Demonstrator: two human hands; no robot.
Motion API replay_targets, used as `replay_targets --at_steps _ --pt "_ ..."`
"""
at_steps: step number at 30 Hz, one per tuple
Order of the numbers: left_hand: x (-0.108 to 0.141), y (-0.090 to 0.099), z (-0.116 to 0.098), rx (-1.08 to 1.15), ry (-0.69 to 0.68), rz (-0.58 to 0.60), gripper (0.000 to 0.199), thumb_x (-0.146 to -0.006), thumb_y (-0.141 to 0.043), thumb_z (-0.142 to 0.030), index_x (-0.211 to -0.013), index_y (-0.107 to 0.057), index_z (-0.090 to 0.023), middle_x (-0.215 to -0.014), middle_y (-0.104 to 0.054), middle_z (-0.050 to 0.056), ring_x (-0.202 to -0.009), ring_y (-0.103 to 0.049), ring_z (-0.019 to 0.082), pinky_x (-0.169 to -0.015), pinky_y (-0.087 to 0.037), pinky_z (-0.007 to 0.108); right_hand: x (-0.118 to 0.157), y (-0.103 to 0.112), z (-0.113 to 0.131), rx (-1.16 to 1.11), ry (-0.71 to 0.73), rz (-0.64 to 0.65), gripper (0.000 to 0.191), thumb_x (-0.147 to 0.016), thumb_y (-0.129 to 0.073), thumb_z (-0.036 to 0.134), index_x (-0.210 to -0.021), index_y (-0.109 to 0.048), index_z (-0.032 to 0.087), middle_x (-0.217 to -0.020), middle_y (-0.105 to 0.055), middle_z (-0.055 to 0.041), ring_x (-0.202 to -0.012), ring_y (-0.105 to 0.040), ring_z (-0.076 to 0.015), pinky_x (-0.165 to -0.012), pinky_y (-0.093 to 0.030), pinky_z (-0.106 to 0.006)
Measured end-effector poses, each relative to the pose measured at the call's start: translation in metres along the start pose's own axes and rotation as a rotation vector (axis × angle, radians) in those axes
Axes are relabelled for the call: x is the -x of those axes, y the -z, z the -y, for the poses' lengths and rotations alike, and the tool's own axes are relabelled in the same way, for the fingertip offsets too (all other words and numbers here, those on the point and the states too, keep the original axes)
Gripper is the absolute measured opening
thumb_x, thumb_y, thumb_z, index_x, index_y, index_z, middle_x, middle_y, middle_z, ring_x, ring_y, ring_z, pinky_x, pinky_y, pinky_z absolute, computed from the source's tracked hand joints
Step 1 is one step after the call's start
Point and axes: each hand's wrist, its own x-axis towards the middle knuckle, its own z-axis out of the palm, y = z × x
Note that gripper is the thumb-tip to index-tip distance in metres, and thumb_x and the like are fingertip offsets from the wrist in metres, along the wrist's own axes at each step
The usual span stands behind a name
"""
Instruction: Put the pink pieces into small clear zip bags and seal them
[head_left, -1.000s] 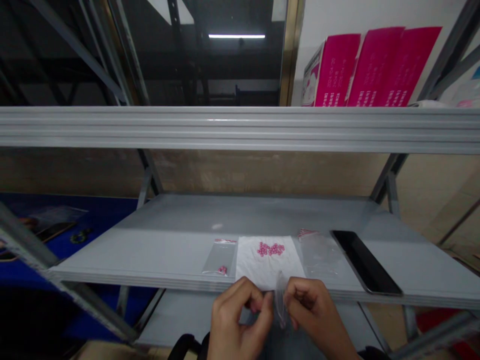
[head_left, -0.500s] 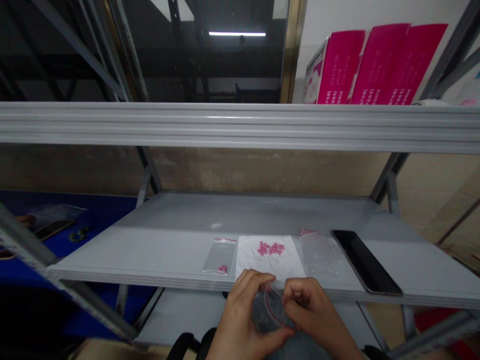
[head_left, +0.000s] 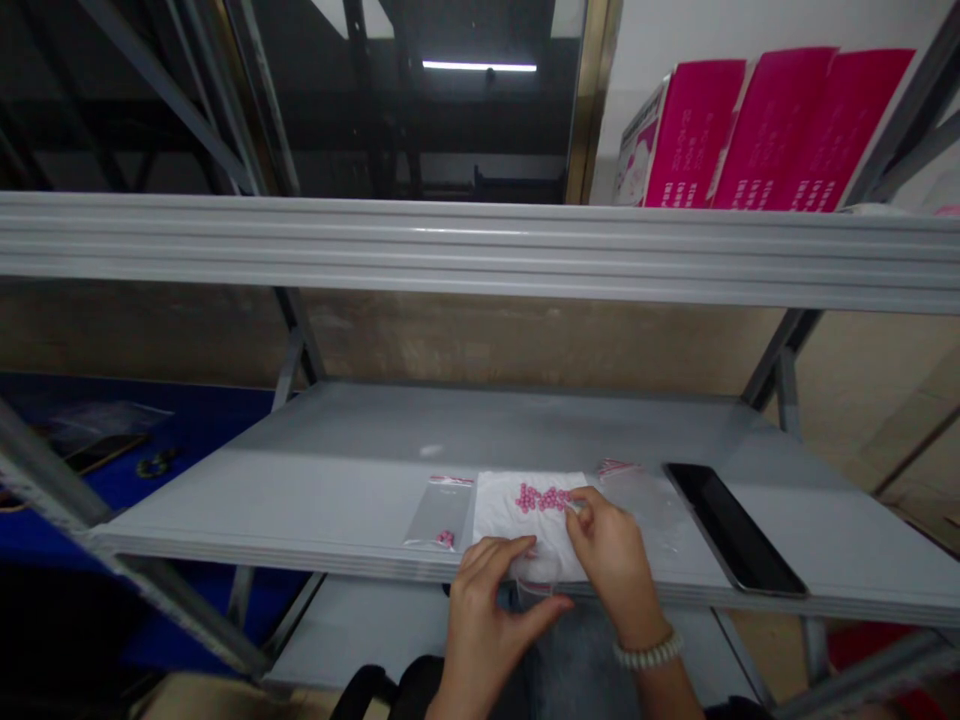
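The beads (head_left: 541, 499) are small, round and pink, grouped closely in a single layer on a white tissue (head_left: 493, 512) near the front edge of the grey shelf (head_left: 360, 460). The left hand (head_left: 487, 605) has its thumb and fingers spread wide, holding 1 small clear bag (head_left: 535, 588) between them with its red-lined mouth apart; its contents are too hard to make out. The right hand (head_left: 611, 548) has thumb and forefinger nearly together at the right edge of the beads; I cannot tell whether it grips 1. Left of the tissue, a flat clear bag (head_left: 441, 505) contains a small cluster of pink beads (head_left: 445, 539) in its lower corner. Right of the tissue lies clear packaging (head_left: 641, 508) with red stripes, beside a black phone (head_left: 733, 528).
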Motion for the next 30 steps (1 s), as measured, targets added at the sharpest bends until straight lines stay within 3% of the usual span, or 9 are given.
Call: replay_targets --at_steps 5,14,18,23,25,30 --pt "0.002 -0.004 0.003 -0.045 -0.036 -0.072 0.048 -0.07 -0.074 -0.06 -0.098 -0.07 -0.021 -0.086 -0.077 0.007 -0.076 -0.073 0.025 -0.067 -0.06 0.038 -0.012 -0.008 0.002 0.133 -0.063 -0.012 0.021 -0.087 -0.051 0.01 -0.092 -0.071 0.01 -0.079 -0.075 -0.0159 -0.072 -0.071 -0.0248 -0.06 -0.042 -0.028" --pt "0.004 -0.006 0.005 -0.046 -0.009 -0.056 0.047 -0.07 -0.075 -0.059 -0.097 -0.07 -0.022 -0.086 -0.077 0.007 -0.078 -0.073 0.026 -0.068 -0.06 0.04 -0.017 -0.011 -0.001 0.103 -0.096 -0.022 0.017 -0.086 -0.055 0.014 -0.083 -0.072 0.014 -0.065 -0.072 -0.0107 -0.063 -0.069 -0.0221 -0.055 -0.04 -0.026" --pt "0.005 -0.006 0.005 -0.056 0.012 -0.014 0.048 -0.064 -0.083 -0.05 -0.098 -0.069 -0.021 -0.088 -0.077 0.007 -0.08 -0.073 0.027 -0.07 -0.06 0.041 -0.006 0.0 0.004 -0.085 -0.011 0.013 0.017 -0.085 -0.056 0.022 -0.084 -0.071 0.015 -0.058 -0.065 -0.0021 -0.055 -0.063 -0.0162 -0.052 -0.042 -0.023" --pt "0.003 -0.005 0.003 -0.064 0.023 0.005 0.051 -0.056 -0.091 -0.037 -0.098 -0.069 -0.019 -0.087 -0.076 0.007 -0.079 -0.072 0.028 -0.068 -0.059 0.042 0.012 0.015 0.006 -0.63 0.045 0.25 0.025 -0.078 -0.06 0.036 -0.084 -0.071 0.014 -0.054 -0.055 0.0033 -0.047 -0.053 -0.0124 -0.045 -0.039 -0.022" --pt "0.003 -0.005 0.002 -0.064 0.02 -0.001 0.052 -0.053 -0.093 -0.033 -0.097 -0.069 -0.019 -0.087 -0.076 0.007 -0.078 -0.072 0.028 -0.068 -0.059 0.042 0.01 0.015 0.002 -0.551 0.031 0.224 0.026 -0.079 -0.058 0.035 -0.086 -0.071 0.013 -0.056 -0.058 0.0019 -0.048 -0.055 -0.0133 -0.047 -0.041 -0.023" --pt "0.002 -0.006 0.002 -0.058 0.028 -0.027 0.048 -0.054 -0.092 -0.035 -0.094 -0.07 -0.02 -0.085 -0.077 0.006 -0.076 -0.072 0.026 -0.067 -0.059 0.04 -0.004 0.002 -0.009 -0.054 0.008 -0.023 0.021 -0.081 -0.053 0.022 -0.086 -0.072 0.013 -0.063 -0.068 -0.0054 -0.058 -0.064 -0.0192 -0.059 -0.045 -0.028"
